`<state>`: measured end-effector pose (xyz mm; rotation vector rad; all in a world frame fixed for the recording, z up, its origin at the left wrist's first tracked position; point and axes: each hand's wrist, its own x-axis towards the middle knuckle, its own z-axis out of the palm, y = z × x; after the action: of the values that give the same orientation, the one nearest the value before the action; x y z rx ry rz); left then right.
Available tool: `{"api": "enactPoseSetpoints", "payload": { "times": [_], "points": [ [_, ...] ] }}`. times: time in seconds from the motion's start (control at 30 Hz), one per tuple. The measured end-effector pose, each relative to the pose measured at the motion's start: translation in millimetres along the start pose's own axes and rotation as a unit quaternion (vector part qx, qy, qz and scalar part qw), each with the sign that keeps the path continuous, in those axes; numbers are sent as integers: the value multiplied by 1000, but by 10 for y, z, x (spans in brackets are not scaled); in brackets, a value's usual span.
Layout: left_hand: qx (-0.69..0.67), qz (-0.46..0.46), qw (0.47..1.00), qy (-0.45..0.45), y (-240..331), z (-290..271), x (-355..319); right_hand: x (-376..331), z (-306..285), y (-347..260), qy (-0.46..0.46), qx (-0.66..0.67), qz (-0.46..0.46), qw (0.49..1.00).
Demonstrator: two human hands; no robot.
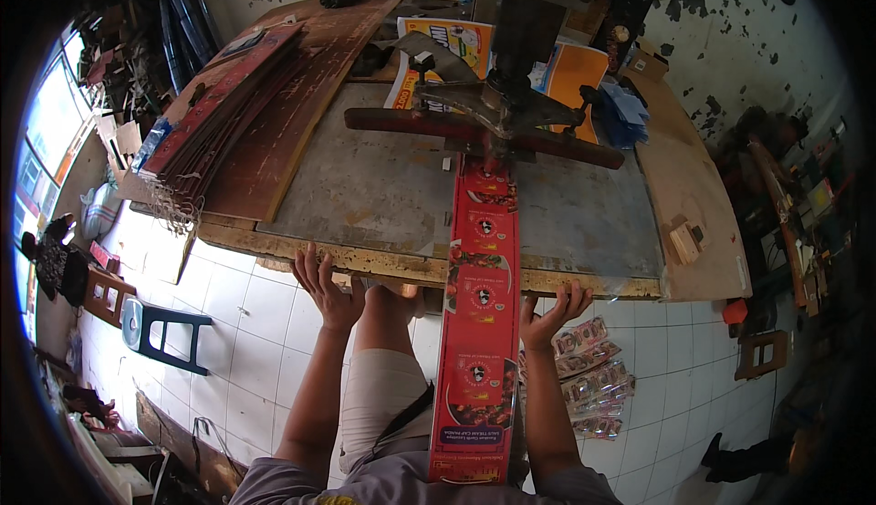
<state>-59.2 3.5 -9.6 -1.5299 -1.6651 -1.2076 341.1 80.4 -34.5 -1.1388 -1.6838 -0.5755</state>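
Note:
My left hand (329, 293) rests its spread fingers against the worn front edge of the worktable (383, 266) and holds nothing. On the other side, my right hand (554, 315) touches the same edge with fingers stretched out, also without anything in it. Between them a long red printed strip (484, 272) with food pictures runs from the table toward my lap. Its far end goes under a dark metal press (502, 113) with wide cross arms; what lies beneath the press head is hidden.
Dark red boards (237, 85) are stacked on the table's left. A small wooden block (686, 239) lies on the right. Printed packets (593, 373) are spread on the tiled floor near my right arm. A stool (169, 332) lies at the left.

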Motion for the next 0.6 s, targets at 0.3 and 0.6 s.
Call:
{"api": "enactPoseSetpoints", "payload": {
  "times": [0.3, 0.6],
  "points": [
    [-3, -2, 1000, -2, 11, -6, 2, -15, 14, 7, 6, 0, 5, 1000],
    [0, -2, 1000, -2, 15, -1, 4, -14, 21, 10, 8, -1, 6, 1000]
  ]
}}
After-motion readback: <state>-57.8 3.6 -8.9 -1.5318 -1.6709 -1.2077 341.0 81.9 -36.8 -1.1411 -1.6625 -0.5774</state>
